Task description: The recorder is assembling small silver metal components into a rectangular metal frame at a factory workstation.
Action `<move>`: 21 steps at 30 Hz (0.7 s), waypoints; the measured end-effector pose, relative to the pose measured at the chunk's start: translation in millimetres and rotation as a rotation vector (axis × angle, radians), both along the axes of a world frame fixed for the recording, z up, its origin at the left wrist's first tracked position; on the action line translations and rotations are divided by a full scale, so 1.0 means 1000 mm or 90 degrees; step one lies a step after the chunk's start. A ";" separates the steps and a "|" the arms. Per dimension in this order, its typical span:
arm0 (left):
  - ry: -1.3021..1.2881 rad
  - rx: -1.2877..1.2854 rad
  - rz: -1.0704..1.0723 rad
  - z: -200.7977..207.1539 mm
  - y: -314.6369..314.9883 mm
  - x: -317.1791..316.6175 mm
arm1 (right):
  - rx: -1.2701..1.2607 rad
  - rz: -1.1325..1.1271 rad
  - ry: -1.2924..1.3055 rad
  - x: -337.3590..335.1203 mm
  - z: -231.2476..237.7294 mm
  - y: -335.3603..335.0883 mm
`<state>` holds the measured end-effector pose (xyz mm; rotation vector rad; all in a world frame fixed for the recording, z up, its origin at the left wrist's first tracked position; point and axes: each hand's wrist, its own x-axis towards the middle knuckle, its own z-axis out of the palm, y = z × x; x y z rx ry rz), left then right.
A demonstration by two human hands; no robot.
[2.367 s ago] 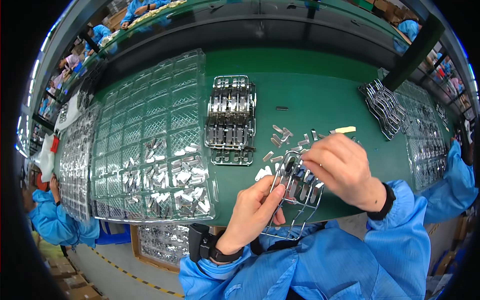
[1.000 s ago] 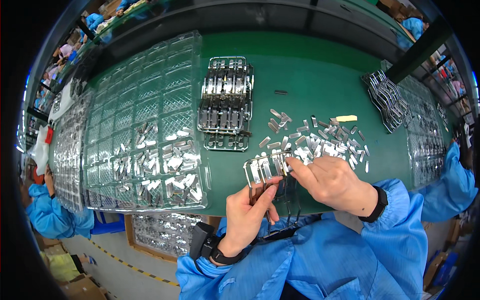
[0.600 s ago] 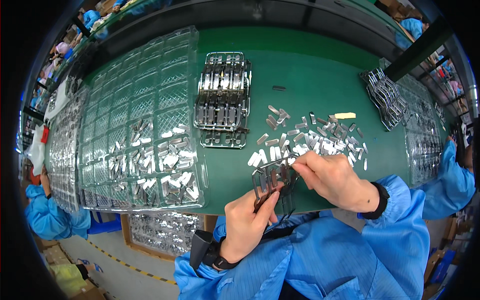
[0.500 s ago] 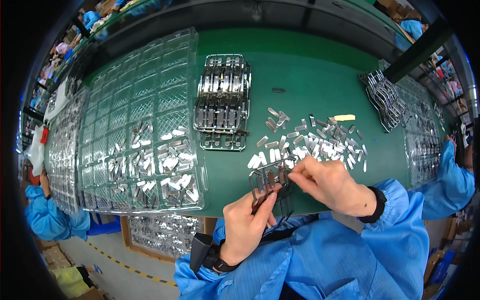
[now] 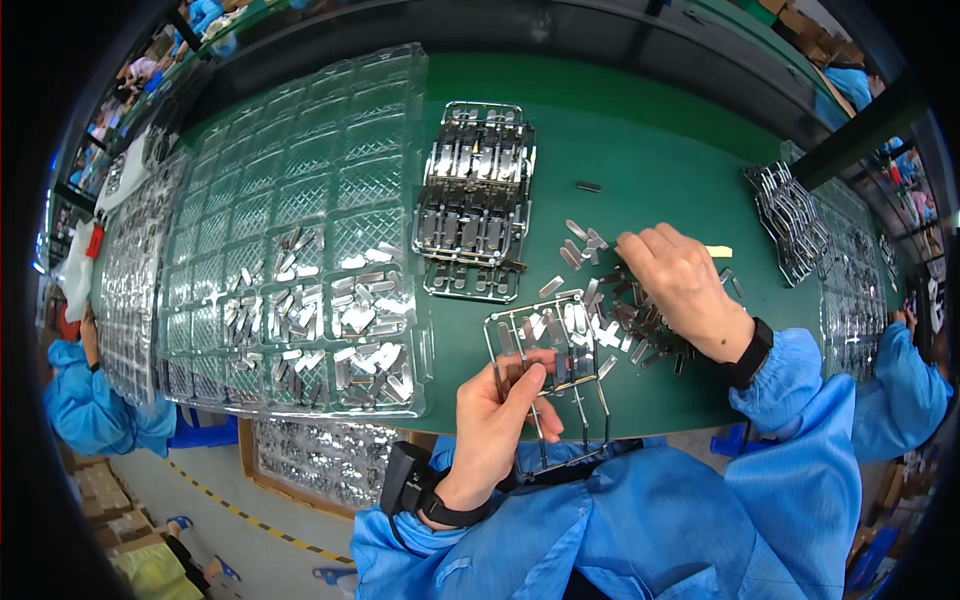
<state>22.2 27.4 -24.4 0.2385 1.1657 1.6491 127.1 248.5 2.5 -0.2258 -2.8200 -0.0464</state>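
My left hand (image 5: 498, 415) grips a thin, shiny rectangular frame (image 5: 603, 405) with crossbars, thumb on its upper face and fingers underneath. Several small flat metal pieces (image 5: 540, 327) sit within the frame's far part or show through it. Beyond it and to the right, my right hand (image 5: 680, 285) is low over a loose heap of small oblong metal pieces (image 5: 640, 325). Its fingers are bent and close together; whether a piece is between the fingertips is hidden. A few more pieces (image 5: 577, 245) lie beside those fingertips.
To the left, a clear compartment tray (image 5: 290, 185) holds metal pieces in its near cells. A stack of filled frames (image 5: 475, 205) stands beside it. Bare frames (image 5: 790, 225) are piled at right, near a dark post. A yellow strip (image 5: 718, 252) lies on the green tabletop (image 5: 620, 120).
My right hand has left the frame and moved up and right to the heap. The frame in my left hand now lies flatter, more of it showing. The view has shifted slightly.
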 end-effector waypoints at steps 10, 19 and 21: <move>0.022 0.003 -0.011 -0.002 0.004 0.000 | -0.155 0.126 0.003 0.000 0.027 -0.056; 0.135 -0.021 -0.039 0.004 0.000 0.005 | -0.134 0.154 -0.057 0.006 0.031 -0.058; 0.145 -0.024 -0.053 0.005 0.000 0.005 | -0.082 0.165 -0.060 0.009 0.030 -0.061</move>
